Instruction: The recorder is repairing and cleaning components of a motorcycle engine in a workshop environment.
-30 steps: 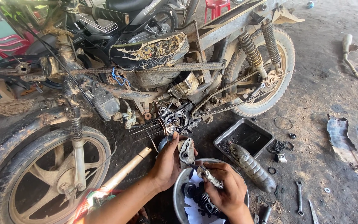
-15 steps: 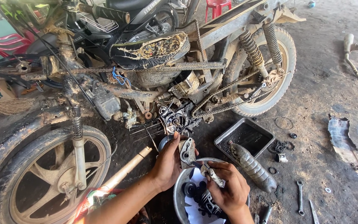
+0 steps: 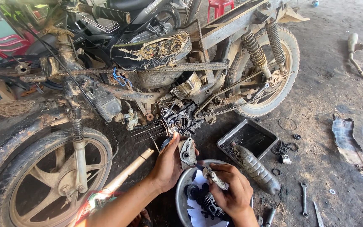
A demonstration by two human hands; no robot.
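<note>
A small grey metal engine part [image 3: 187, 152] is sitting upright in the left hand [image 3: 167, 164], whose fingers are curling closed around its left side, holding it just above the far rim of a round metal bowl [image 3: 180, 191]. Just to its right, the right hand [image 3: 231, 190] is pinching a grimy rag [image 3: 215, 178], its fingers closing tight on the cloth, near the part but whether touching it I cannot tell. The bowl is resting on the dirt floor [image 3: 328, 92] and is holding dark gears [image 3: 195, 192] on white paper. To the right of the hands, a dirty plastic bottle [image 3: 253, 168] is lying on its side, its neck reaching over a shallow black tray [image 3: 262, 135]. A wrench [image 3: 303, 198] and small rings are lying scattered further right. Beyond the hands, a stripped, mud-caked motorcycle [image 3: 164, 71] is standing across the scene, its open engine [image 3: 177, 120] directly behind the held part, front wheel [image 3: 43, 176] near left, rear wheel [image 3: 269, 75] far right.
</note>
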